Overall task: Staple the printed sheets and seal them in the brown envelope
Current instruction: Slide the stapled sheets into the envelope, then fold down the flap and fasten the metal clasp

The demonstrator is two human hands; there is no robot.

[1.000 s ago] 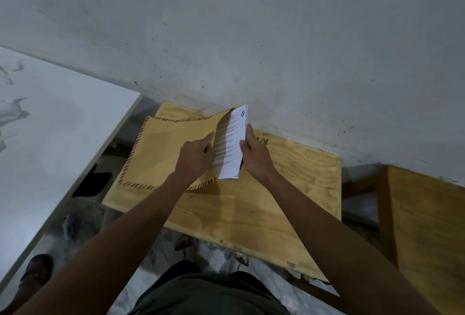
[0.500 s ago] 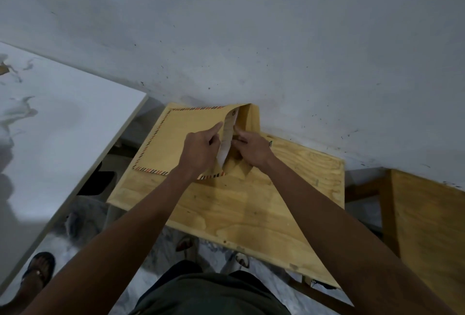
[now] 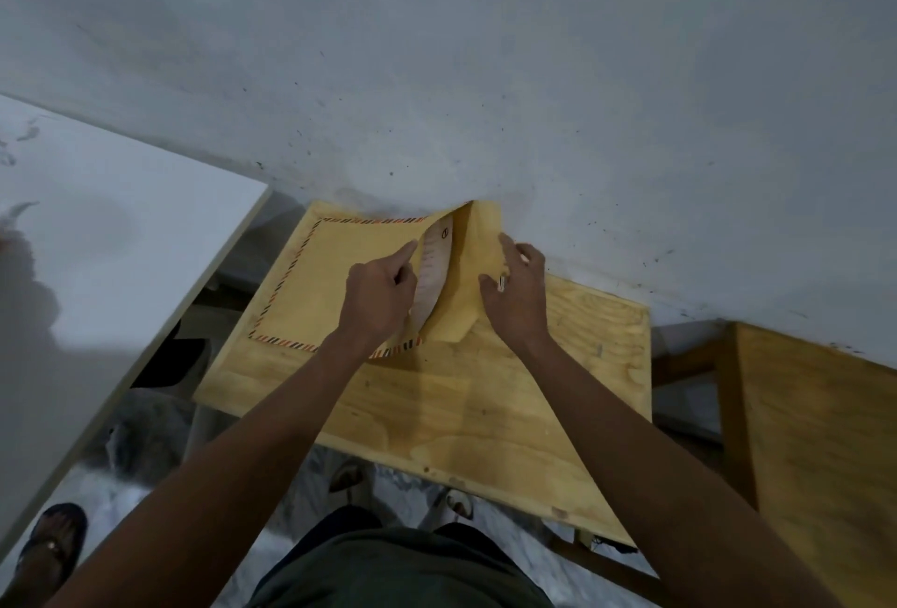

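Observation:
The brown envelope (image 3: 335, 287), edged with red and black stripes, lies on the wooden table (image 3: 485, 413) against the wall. Its mouth faces right and gapes. Inside it the printed sheets (image 3: 434, 267) show only as a curved white strip. My left hand (image 3: 376, 296) pinches the upper edge of the mouth and holds it up, index finger stretched along it. My right hand (image 3: 517, 292) rests with relaxed fingers on the raised flap (image 3: 478, 248), thumb lying on the flap. A small light object shows between its thumb and fingers; I cannot tell what it is.
A grey wall (image 3: 485, 73) rises right behind the table. A white board (image 3: 97, 243) lies to the left, a second wooden table (image 3: 820, 437) to the right. My sandalled foot (image 3: 51, 539) stands on the floor at lower left.
The sheets, sticking well out of the envelope a second ago, have slid almost fully inside. My right hand has let go of them and moved right onto the flap.

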